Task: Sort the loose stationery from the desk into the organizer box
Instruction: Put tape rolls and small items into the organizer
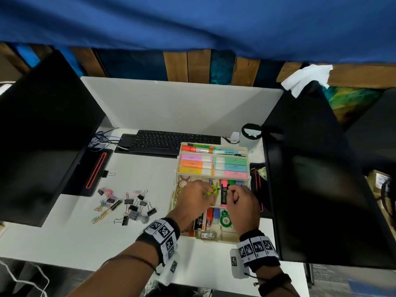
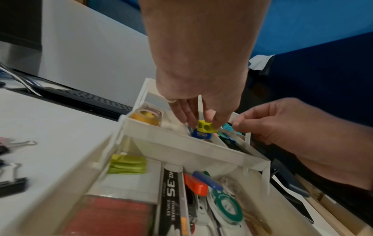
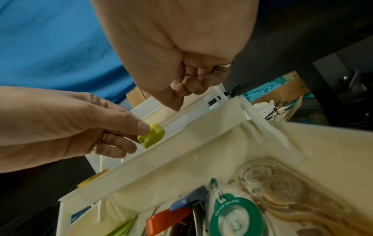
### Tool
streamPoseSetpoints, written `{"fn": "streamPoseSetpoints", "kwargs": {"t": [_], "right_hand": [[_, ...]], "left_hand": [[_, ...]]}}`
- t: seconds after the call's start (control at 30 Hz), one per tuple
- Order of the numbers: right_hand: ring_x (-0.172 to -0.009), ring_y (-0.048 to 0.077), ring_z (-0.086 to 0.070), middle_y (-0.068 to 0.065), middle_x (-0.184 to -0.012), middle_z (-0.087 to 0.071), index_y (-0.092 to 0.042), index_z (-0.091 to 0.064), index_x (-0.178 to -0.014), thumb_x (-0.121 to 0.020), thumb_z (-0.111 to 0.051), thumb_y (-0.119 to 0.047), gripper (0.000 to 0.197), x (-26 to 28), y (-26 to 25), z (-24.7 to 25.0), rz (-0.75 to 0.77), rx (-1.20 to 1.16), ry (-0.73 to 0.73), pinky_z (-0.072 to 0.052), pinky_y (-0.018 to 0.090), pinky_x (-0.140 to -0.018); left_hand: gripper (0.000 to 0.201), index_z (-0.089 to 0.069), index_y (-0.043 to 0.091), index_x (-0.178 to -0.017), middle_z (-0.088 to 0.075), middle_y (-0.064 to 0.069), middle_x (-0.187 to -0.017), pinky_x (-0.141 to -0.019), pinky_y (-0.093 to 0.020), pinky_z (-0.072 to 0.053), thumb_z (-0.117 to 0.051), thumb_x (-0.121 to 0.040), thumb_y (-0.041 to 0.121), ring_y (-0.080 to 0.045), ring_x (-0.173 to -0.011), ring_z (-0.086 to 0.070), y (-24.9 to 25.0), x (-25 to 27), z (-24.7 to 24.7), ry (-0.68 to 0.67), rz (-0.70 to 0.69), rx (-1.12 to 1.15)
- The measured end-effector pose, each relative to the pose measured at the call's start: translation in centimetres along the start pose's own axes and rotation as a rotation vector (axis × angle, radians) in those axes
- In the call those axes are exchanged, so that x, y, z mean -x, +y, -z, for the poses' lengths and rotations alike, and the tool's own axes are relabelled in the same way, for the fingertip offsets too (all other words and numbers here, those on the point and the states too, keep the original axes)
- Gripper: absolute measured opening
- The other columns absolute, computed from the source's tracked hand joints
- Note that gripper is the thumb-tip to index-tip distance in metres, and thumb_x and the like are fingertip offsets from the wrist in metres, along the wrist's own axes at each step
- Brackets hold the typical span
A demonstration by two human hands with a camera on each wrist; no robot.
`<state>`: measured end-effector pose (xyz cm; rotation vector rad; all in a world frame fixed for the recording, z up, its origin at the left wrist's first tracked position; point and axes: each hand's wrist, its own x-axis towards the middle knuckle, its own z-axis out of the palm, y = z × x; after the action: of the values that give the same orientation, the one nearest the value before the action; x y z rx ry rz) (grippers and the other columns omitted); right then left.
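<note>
the loose metal clips [image 1: 126,205] wait on the white desk [image 1: 64,239] at nine o'clock. your left hand [image 1: 194,201] pinches the small yellow plastic sharpener [image 2: 206,126] over the cream organizer box [image 1: 243,235], likely to drop it in. your right hand [image 1: 243,207] pinches the tray edge, probably to steady it.

A white desk [image 1: 64,239] stands between two black monitors [image 1: 42,136], a black keyboard [image 1: 171,142] at its back, below wooden planks [image 1: 186,65] and blue cloth [image 1: 192,20].
</note>
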<state>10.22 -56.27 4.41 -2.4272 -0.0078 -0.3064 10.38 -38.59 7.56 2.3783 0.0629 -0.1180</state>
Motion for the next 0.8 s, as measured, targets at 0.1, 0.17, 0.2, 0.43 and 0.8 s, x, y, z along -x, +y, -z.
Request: {"fn": "streamPoseSetpoints", "kwargs": {"t": [0.1,0.17,0.2,0.43,0.8], "right_hand": [[-0.073,0.011,-0.054,-0.01,-0.082,-0.051,-0.021,-0.074,-0.093,-0.091,-0.069,-0.018,0.006,1.0,0.2,-0.5,0.145,0.024,-0.121,-0.049,0.031,-0.067],[-0.087,0.014,-0.054,-0.008,-0.091,-0.05,-0.021,-0.074,-0.099,-0.089,-0.068,-0.027,0.013,1.6,0.4,-1.3,0.176,0.072,-0.197,-0.049,0.033,-0.078],[-0.091,0.014,-0.053,-0.008,-0.094,-0.049,-0.021,-0.075,-0.102,-0.089,-0.068,-0.03,0.017,1.9,0.5,-1.6,0.16,0.085,-0.216,-0.049,0.033,-0.081],[-0.097,0.014,-0.054,-0.005,-0.104,-0.047,-0.018,-0.071,-0.104,-0.088,-0.071,-0.029,0.019,2.2,0.6,-1.8,0.069,0.014,-0.157,-0.053,0.031,-0.085],[-0.092,0.014,-0.059,-0.007,-0.101,-0.056,-0.018,-0.072,-0.102,-0.095,-0.064,-0.011,0.013,0.6,1.1,-1.8,0.149,-0.033,-0.199,-0.054,0.038,-0.079]], "left_hand": [[0.005,-0.076,0.024,-0.088,-0.075,0.006,-0.083,-0.065,-0.027,-0.058,-0.077,-0.084,0.025,-0.011,-0.071,-0.069,0.6,-0.4,-0.6,-0.008,0.017,-0.018],[0.006,-0.076,0.023,-0.087,-0.071,0.009,-0.092,-0.062,-0.015,-0.048,-0.076,-0.083,0.02,-0.008,-0.077,-0.066,0.4,-0.5,-0.8,-0.009,-0.008,-0.066],[0.008,-0.076,0.023,-0.089,-0.069,0.01,-0.096,-0.06,-0.006,-0.039,-0.075,-0.083,0.018,-0.005,-0.079,-0.062,0.3,-0.6,-1.0,-0.014,-0.017,-0.082],[0.013,-0.073,0.022,-0.097,-0.064,0.008,-0.1,-0.074,-0.029,-0.056,-0.079,-0.086,0.021,-0.01,-0.077,-0.064,-0.5,-1.1,-1.6,-0.053,-0.103,-0.073],[0.018,-0.073,0.021,-0.101,-0.068,0.004,-0.102,-0.08,-0.032,-0.056,-0.078,-0.086,0.012,-0.014,-0.085,-0.066,-1.0,-1.1,-1.5,-0.117,-0.14,-0.033]]}}
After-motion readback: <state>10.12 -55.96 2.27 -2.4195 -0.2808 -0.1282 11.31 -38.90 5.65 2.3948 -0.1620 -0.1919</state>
